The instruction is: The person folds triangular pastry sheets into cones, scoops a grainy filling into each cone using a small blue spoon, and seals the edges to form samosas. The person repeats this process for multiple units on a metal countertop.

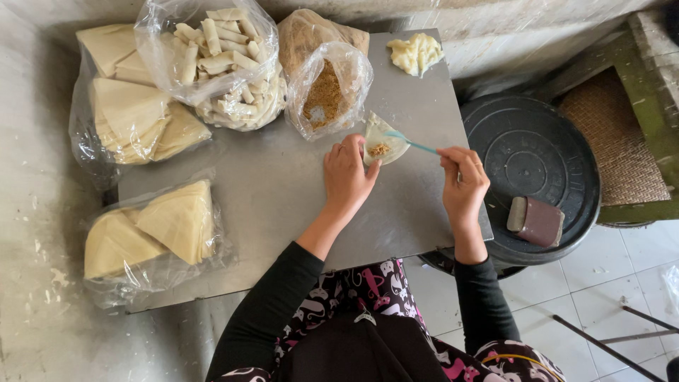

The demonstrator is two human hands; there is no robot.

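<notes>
Left hand pinching thin pastry wrapper near worktop middle, toward far edge, brown filling inside. Right hand pinching teal spoon — tip on wrapper. Wrapper looks light, limp, tear-prone — support underneath, grip at edges.

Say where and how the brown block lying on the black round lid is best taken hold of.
Grip the brown block across its two long sides near the middle, coming down from above. It lies flat on the black lid with nothing beside it, so both long edges are open; its pale end looks rounded and offers less hold.
</notes>
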